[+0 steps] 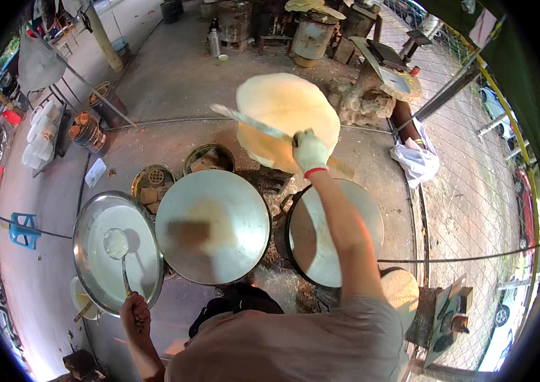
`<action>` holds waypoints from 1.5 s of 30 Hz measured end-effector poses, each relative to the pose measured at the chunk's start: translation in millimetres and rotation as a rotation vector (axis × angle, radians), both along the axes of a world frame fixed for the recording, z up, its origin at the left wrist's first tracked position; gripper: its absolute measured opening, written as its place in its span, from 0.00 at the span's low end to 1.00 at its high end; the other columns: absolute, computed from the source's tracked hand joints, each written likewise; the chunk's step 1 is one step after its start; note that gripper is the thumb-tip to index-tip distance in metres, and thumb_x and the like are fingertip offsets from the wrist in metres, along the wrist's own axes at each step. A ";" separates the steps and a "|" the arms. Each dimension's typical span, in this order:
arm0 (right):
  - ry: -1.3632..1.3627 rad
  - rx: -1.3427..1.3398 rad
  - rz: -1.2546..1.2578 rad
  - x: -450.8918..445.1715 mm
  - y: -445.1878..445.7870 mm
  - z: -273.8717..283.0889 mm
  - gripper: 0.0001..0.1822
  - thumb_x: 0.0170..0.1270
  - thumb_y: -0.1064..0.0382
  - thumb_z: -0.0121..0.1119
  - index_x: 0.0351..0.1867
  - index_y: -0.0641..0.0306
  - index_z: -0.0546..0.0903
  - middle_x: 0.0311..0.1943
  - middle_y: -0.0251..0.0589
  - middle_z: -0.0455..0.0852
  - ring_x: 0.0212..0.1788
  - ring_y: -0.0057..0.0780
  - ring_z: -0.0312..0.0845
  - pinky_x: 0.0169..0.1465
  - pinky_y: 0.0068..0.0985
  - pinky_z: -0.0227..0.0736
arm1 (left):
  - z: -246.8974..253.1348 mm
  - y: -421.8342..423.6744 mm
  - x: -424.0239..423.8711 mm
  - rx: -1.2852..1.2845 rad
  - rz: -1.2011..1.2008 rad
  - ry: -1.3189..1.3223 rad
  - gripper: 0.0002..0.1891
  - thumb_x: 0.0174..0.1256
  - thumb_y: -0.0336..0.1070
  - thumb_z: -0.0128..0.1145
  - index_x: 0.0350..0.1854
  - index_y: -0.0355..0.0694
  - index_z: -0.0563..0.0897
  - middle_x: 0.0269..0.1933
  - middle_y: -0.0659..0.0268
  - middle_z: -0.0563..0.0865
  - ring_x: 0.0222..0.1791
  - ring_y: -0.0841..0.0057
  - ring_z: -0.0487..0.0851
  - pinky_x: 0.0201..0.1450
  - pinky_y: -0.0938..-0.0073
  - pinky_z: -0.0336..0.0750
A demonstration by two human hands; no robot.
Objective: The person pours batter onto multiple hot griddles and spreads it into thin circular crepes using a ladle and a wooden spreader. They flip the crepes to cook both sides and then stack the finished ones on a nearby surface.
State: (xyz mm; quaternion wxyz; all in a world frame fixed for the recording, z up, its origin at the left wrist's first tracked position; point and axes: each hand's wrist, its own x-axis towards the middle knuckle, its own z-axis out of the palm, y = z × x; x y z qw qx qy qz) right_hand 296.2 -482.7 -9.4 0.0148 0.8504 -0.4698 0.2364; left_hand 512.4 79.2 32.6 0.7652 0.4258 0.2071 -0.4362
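My left hand (pixel 136 313) is closed on the handle of a ladle (pixel 117 244), whose bowl is over white batter (pixel 138 238) in a wide metal basin (pixel 79 248). My gloved right hand (pixel 311 150) grips a long flat spatula (pixel 255 125) near the far side, over a large round thin flatbread (pixel 284 98). Another browned sheet (pixel 267 145) shows below the blade. Between the basin and the right arm is a round griddle (pixel 246 215) with a pale film on part of it. A second round griddle (pixel 360 210) lies partly hidden beneath my right forearm.
Two containers, one with briquettes (pixel 156 176), stand behind the first griddle. A bucket (pixel 87 133) and white tubs (pixel 40 136) are at the left. A white plastic bag (pixel 415 162) hangs by the wire fence (pixel 470 191) at right. Metal drums (pixel 314 36) stand at the back.
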 end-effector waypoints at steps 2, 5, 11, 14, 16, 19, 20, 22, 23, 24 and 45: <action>0.007 0.181 -0.100 -2.5 -11.0 -51.6 0.06 0.54 0.60 0.54 0.29 0.53 0.82 0.36 0.45 0.80 0.32 0.47 0.81 0.37 0.41 0.76 | 10.4 -15.6 -1.0 0.074 0.022 -0.020 0.06 0.62 0.28 0.53 0.29 0.43 0.69 0.19 0.75 0.67 0.13 0.90 0.61 0.10 0.88 0.56; 0.162 0.390 -0.109 4.3 -15.2 -86.4 0.10 0.57 0.59 0.53 0.37 0.53 0.83 0.43 0.48 0.81 0.40 0.47 0.81 0.44 0.40 0.76 | 10.0 -18.8 -1.4 0.133 0.054 -0.039 0.06 0.61 0.28 0.55 0.30 0.43 0.70 0.19 0.75 0.67 0.12 0.90 0.61 0.09 0.89 0.55; 0.217 0.542 0.096 10.6 -3.1 -84.1 0.14 0.57 0.57 0.52 0.42 0.57 0.83 0.40 0.54 0.84 0.43 0.52 0.80 0.47 0.44 0.74 | -2.7 11.8 7.2 0.070 0.077 0.003 0.07 0.62 0.30 0.55 0.29 0.42 0.70 0.19 0.75 0.66 0.12 0.89 0.61 0.09 0.89 0.54; 0.012 0.507 0.253 10.0 4.7 -94.5 0.18 0.57 0.59 0.56 0.48 0.62 0.80 0.41 0.56 0.84 0.43 0.52 0.80 0.48 0.42 0.73 | -10.4 16.7 16.1 0.082 0.055 0.028 0.07 0.67 0.33 0.48 0.29 0.41 0.70 0.19 0.74 0.66 0.14 0.87 0.63 0.11 0.88 0.55; -0.151 0.600 0.354 32.3 42.4 -100.2 0.24 0.58 0.62 0.59 0.57 0.63 0.74 0.41 0.53 0.85 0.42 0.45 0.81 0.48 0.37 0.74 | -15.3 25.7 25.5 -0.002 0.127 0.033 0.10 0.70 0.39 0.47 0.31 0.40 0.70 0.20 0.71 0.68 0.14 0.87 0.63 0.12 0.85 0.59; -0.381 0.910 0.430 80.5 115.3 -143.1 0.23 0.65 0.67 0.53 0.60 0.70 0.69 0.52 0.43 0.75 0.48 0.29 0.72 0.49 0.25 0.74 | -47.0 66.9 47.5 0.004 0.185 0.103 0.10 0.70 0.40 0.48 0.34 0.39 0.72 0.23 0.70 0.71 0.14 0.87 0.65 0.13 0.86 0.61; -0.269 1.082 0.416 101.7 162.3 -119.0 0.24 0.64 0.65 0.55 0.61 0.68 0.69 0.50 0.44 0.78 0.46 0.27 0.74 0.47 0.24 0.73 | -56.4 82.1 47.9 0.047 0.226 0.089 0.09 0.71 0.39 0.47 0.34 0.40 0.72 0.23 0.70 0.71 0.14 0.86 0.64 0.12 0.86 0.60; -0.087 1.115 0.550 126.1 245.5 -92.1 0.27 0.65 0.57 0.55 0.62 0.66 0.68 0.48 0.45 0.82 0.46 0.30 0.77 0.48 0.27 0.72 | -91.9 114.8 61.4 0.160 0.262 0.086 0.06 0.69 0.35 0.47 0.32 0.42 0.70 0.22 0.70 0.70 0.15 0.87 0.64 0.11 0.86 0.59; -0.043 0.988 0.692 133.2 282.2 -95.5 0.28 0.66 0.52 0.54 0.63 0.65 0.68 0.48 0.45 0.82 0.49 0.34 0.78 0.49 0.32 0.73 | -104.8 125.9 66.1 0.224 0.214 0.088 0.05 0.68 0.34 0.48 0.32 0.42 0.70 0.22 0.70 0.70 0.14 0.87 0.63 0.12 0.86 0.59; 0.058 1.271 0.624 155.8 326.0 -69.9 0.27 0.66 0.51 0.52 0.62 0.64 0.69 0.49 0.50 0.81 0.52 0.41 0.77 0.53 0.34 0.71 | -118.8 140.7 78.2 0.293 0.161 0.090 0.05 0.67 0.33 0.48 0.31 0.42 0.70 0.21 0.71 0.69 0.14 0.87 0.63 0.12 0.86 0.59; -0.347 1.995 0.026 292.6 566.7 -131.3 0.11 0.66 0.57 0.55 0.41 0.62 0.78 0.19 0.34 0.76 0.12 0.20 0.64 0.13 0.20 0.56 | -152.7 187.3 194.7 -0.309 -0.288 0.342 0.14 0.64 0.30 0.51 0.20 0.46 0.64 0.17 0.77 0.63 0.11 0.90 0.60 0.10 0.85 0.53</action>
